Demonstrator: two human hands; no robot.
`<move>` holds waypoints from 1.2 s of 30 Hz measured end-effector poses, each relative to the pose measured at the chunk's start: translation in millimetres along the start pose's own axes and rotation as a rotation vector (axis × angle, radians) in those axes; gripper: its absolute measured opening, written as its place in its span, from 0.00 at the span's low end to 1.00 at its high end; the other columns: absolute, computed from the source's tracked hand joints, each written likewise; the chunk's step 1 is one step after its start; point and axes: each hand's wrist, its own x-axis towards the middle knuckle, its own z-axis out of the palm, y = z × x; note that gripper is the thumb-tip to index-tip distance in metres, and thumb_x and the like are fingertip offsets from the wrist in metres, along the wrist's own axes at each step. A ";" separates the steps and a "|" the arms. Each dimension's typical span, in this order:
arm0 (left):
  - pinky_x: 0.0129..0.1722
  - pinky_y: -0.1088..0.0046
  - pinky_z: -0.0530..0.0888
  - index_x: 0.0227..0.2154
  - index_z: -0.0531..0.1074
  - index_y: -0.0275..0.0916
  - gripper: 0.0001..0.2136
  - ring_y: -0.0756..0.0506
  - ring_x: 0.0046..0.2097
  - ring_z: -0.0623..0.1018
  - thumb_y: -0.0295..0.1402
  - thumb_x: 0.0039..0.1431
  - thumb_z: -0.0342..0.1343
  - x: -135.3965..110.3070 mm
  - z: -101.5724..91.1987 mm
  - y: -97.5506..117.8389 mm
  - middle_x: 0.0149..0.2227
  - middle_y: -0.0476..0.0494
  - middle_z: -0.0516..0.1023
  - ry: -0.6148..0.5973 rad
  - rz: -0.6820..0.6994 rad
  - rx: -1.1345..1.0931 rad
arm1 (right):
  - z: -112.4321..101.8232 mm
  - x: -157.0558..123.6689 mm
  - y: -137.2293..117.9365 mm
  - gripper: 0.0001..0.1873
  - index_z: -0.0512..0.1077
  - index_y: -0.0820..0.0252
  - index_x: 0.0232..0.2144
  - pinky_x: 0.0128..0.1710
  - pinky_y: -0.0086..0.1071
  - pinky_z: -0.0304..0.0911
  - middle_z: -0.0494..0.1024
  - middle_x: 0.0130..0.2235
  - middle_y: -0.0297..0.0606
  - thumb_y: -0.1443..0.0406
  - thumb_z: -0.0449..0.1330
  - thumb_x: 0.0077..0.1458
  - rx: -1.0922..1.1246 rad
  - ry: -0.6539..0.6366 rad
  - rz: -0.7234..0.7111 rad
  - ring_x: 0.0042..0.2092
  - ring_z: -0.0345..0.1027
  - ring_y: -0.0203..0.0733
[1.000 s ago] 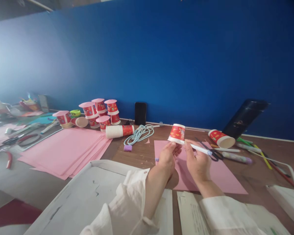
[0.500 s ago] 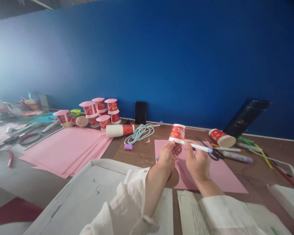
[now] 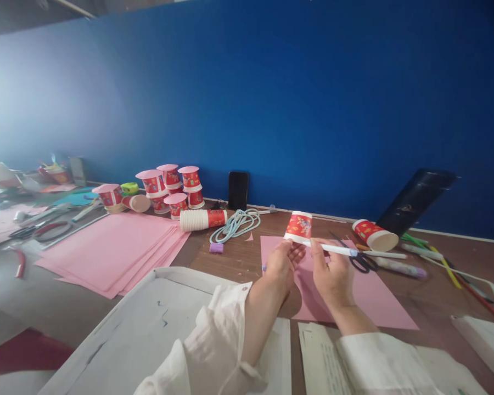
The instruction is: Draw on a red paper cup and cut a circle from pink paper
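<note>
My left hand (image 3: 280, 264) is closed around the lower edge of a red, patterned paper cup (image 3: 299, 224), which is upside down with its white rim lowest. A slim white pen (image 3: 333, 249) with a bluish end is pinched in my right hand (image 3: 332, 274). Its other end reaches the cup's rim, and my fingers hide the exact contact. Both hands are above a pink paper sheet (image 3: 366, 296) from which a rounded piece is cut. Scissors (image 3: 363, 263) with dark handles lie just beyond my right hand.
To the left are stacked cups with pink discs (image 3: 151, 184), a nested cup stack (image 3: 200, 220), pink sheets (image 3: 111, 247) and a coiled pale cord (image 3: 239, 225). A phone (image 3: 238, 190) leans on the blue partition. Another cup (image 3: 374, 235) lies right, near a black case (image 3: 415, 200). A white box lid (image 3: 148, 312) sits in front.
The view has shifted very slightly. Both hands keep hold of the cup and the pen in nearly the same place.
</note>
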 end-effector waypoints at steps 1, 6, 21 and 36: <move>0.37 0.74 0.76 0.28 0.72 0.31 0.08 0.48 0.31 0.80 0.23 0.59 0.50 -0.3 0.3 0.3 0.27 0.40 0.77 0.002 -0.005 -0.006 | 0.0 -0.1 -0.1 0.17 0.74 0.62 0.35 0.38 0.36 0.67 0.80 0.35 0.45 0.55 0.53 0.61 0.003 0.002 -0.008 0.36 0.73 0.44; 0.36 0.75 0.76 0.29 0.73 0.30 0.08 0.49 0.30 0.79 0.24 0.60 0.50 -0.6 1.7 1.9 0.28 0.39 0.78 0.006 -0.030 -0.017 | -1.1 -0.1 -0.6 0.18 0.74 0.62 0.36 0.36 0.35 0.66 0.80 0.33 0.44 0.55 0.52 0.62 -0.037 0.043 0.051 0.34 0.72 0.44; 0.33 0.74 0.74 0.28 0.72 0.31 0.07 0.48 0.30 0.78 0.24 0.59 0.50 1.3 0.6 4.3 0.27 0.40 0.76 0.018 -0.046 -0.036 | -2.6 0.4 -3.4 0.19 0.75 0.62 0.35 0.36 0.35 0.64 0.79 0.32 0.45 0.54 0.52 0.62 -0.089 0.062 0.025 0.34 0.72 0.44; 0.35 0.73 0.75 0.30 0.72 0.30 0.07 0.48 0.30 0.78 0.24 0.59 0.50 4.2 -2.2 3.7 0.27 0.39 0.76 -0.014 -0.053 -0.087 | -4.6 1.8 -7.8 0.18 0.74 0.61 0.34 0.36 0.35 0.64 0.79 0.32 0.44 0.54 0.53 0.61 -0.055 0.051 0.046 0.33 0.71 0.43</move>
